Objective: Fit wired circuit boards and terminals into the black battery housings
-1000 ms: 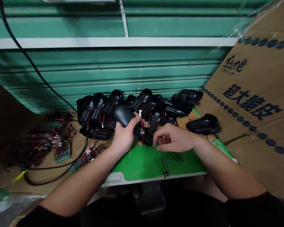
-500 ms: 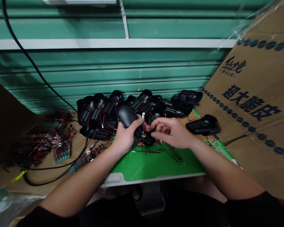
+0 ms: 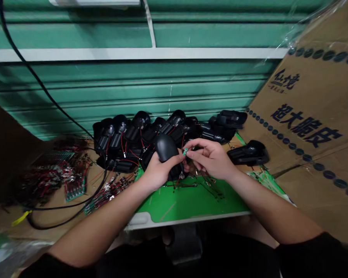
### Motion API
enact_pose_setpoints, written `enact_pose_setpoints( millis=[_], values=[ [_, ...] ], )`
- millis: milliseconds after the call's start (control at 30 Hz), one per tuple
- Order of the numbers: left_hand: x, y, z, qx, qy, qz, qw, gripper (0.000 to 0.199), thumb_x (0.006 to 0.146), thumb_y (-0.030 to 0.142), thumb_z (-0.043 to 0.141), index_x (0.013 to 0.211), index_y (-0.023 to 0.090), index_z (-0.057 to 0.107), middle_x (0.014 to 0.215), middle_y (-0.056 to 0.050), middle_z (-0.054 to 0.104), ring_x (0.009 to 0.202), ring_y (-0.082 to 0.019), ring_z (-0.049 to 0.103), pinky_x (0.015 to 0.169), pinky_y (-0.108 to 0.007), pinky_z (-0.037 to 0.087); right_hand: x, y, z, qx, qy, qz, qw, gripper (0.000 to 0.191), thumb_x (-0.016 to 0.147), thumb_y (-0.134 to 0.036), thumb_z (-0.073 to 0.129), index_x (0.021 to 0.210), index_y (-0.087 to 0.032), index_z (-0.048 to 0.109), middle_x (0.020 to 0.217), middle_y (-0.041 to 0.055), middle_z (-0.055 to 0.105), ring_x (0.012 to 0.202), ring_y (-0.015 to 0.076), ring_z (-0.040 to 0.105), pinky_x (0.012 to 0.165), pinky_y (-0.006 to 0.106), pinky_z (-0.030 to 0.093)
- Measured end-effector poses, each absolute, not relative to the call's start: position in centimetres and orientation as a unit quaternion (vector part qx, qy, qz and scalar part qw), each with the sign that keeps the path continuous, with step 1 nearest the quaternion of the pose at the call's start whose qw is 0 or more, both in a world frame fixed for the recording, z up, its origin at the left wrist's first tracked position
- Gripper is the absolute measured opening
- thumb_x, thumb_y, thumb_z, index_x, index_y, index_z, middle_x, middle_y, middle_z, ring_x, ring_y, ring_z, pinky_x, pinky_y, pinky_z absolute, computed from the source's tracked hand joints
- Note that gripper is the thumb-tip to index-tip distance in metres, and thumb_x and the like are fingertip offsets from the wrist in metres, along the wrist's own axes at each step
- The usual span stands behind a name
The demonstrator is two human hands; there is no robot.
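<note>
on the left, your left grip point(image 3: 156, 173) is wrapped around the black shell point(image 3: 166, 148), held over the green surface point(image 3: 174, 208). it should handle light and stiff, its smooth domed back perhaps a bit slippery; take it by the sides. just right of it, the small green board point(image 3: 185, 152) is pinched in your right grip point(image 3: 213, 159). it looks fragile, so hold its edges and spare the thin wires; whether they join the shell is hard to tell here.
</note>
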State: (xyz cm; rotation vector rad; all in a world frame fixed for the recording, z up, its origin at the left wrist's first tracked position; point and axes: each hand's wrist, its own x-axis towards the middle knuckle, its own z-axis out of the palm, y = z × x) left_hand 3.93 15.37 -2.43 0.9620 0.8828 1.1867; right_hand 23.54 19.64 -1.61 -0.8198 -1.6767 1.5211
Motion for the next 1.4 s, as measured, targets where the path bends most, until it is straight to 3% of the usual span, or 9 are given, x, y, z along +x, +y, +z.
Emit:
enact_pose_setpoints(
  millis=[100, 300, 533, 667, 833, 933, 1033, 1200, 1400],
  values=[
    [3.9, 15.4, -2.5, 0.424, 0.386, 0.515, 0.637, 0.041, 0.077, 0.042, 0.093, 0.092, 0.013, 0.067, 0.076, -0.003, 0.071, 0.067, -0.016, 0.073, 0.069, -0.028, 0.06, 23.7, 19.8, -1.6, -0.318, -0.635, 0.613, 0.347, 0.062, 0.091, -0.067, 0.084, 0.116, -0.014, 0.063, 0.058, -0.0037, 0.055, 0.044, 0.0058, 0.047, 0.041, 0.015, 0.038],
    [3.4, 15.8, -2.1, 0.343, 0.366, 0.53, 0.684, 0.061, 0.073, 0.067, 0.085, 0.099, 0.015, 0.07, 0.082, -0.004, 0.07, 0.066, -0.019, 0.071, 0.061, -0.031, 0.059, 24.3, 20.2, -0.7, -0.28, -0.602, 0.652, 0.367, 0.062, 0.085, -0.062, 0.09, 0.106, -0.014, 0.056, 0.099, 0.0076, 0.074, 0.049, 0.0063, 0.058, 0.038, 0.018, 0.042],
    [2.8, 16.0, -1.6, 0.365, 0.326, 0.537, 0.687, 0.077, 0.082, 0.085, 0.063, 0.106, 0.013, 0.075, 0.084, -0.009, 0.068, 0.066, -0.018, 0.067, 0.061, -0.032, 0.057, 24.8, 20.3, -0.4, -0.245, -0.575, 0.693, 0.36, 0.052, 0.087, -0.048, 0.09, 0.113, -0.011, 0.066, 0.09, 0.0041, 0.072, 0.049, 0.007, 0.059, 0.038, 0.017, 0.041],
    [2.8, 15.9, -1.7, 0.367, 0.338, 0.547, 0.672, 0.07, 0.084, 0.081, 0.064, 0.106, 0.015, 0.072, 0.083, -0.008, 0.069, 0.068, -0.018, 0.069, 0.06, -0.03, 0.057, 24.7, 20.4, -0.7, -0.256, -0.576, 0.691, 0.353, 0.053, 0.086, -0.048, 0.091, 0.114, -0.01, 0.069, 0.091, 0.0055, 0.073, 0.05, 0.0061, 0.059, 0.04, 0.017, 0.044],
    [3.1, 15.9, -2.1, 0.411, 0.375, 0.546, 0.627, 0.063, 0.069, 0.067, 0.093, 0.088, 0.017, 0.061, 0.069, 0.0, 0.063, 0.053, -0.016, 0.064, 0.05, -0.029, 0.053, 24.6, 20.4, -0.6, -0.246, -0.569, 0.689, 0.377, 0.048, 0.087, -0.048, 0.091, 0.107, -0.011, 0.067, 0.096, 0.006, 0.073, 0.052, 0.0074, 0.061, 0.038, 0.017, 0.043],
    [3.4, 15.8, -2.0, 0.416, 0.426, 0.549, 0.587, 0.064, 0.07, 0.068, 0.094, 0.085, 0.015, 0.06, 0.066, 0.0, 0.063, 0.049, -0.015, 0.061, 0.048, -0.029, 0.052, 24.4, 20.4, -0.7, -0.239, -0.57, 0.69, 0.377, 0.047, 0.087, -0.047, 0.091, 0.108, -0.012, 0.068, 0.083, 0.0025, 0.069, 0.052, 0.0083, 0.06, 0.039, 0.018, 0.046],
    [3.6, 15.9, -1.7, 0.373, 0.454, 0.549, 0.595, 0.065, 0.071, 0.066, 0.092, 0.097, 0.013, 0.064, 0.076, -0.003, 0.071, 0.057, -0.015, 0.065, 0.054, -0.029, 0.055, 24.2, 20.5, -1.1, -0.229, -0.574, 0.69, 0.377, 0.047, 0.087, -0.045, 0.092, 0.108, -0.011, 0.068, 0.072, -0.0007, 0.063, 0.048, 0.0088, 0.058, 0.037, 0.018, 0.044],
    [3.5, 16.2, -2.1, 0.322, 0.446, 0.559, 0.62, 0.053, 0.065, 0.035, 0.087, 0.108, 0.013, 0.064, 0.091, -0.005, 0.078, 0.078, -0.017, 0.073, 0.073, -0.029, 0.061, 24.1, 20.7, -1.4, -0.254, -0.565, 0.673, 0.403, 0.048, 0.084, -0.042, 0.094, 0.111, -0.009, 0.07, 0.083, 0.003, 0.071, 0.049, 0.0079, 0.06, 0.038, 0.017, 0.045],
    [3.6, 16.4, -2.7, 0.421, 0.405, 0.548, 0.598, 0.058, 0.066, 0.036, 0.1, 0.108, 0.011, 0.067, 0.093, -0.003, 0.077, 0.081, -0.011, 0.069, 0.077, -0.023, 0.058, 23.9, 21.0, -1.7, -0.293, -0.577, 0.634, 0.423, 0.049, 0.081, -0.043, 0.096, 0.107, -0.008, 0.074, 0.068, 0.0021, 0.065, 0.049, 0.0084, 0.057, 0.041, 0.017, 0.047]
  ],
)
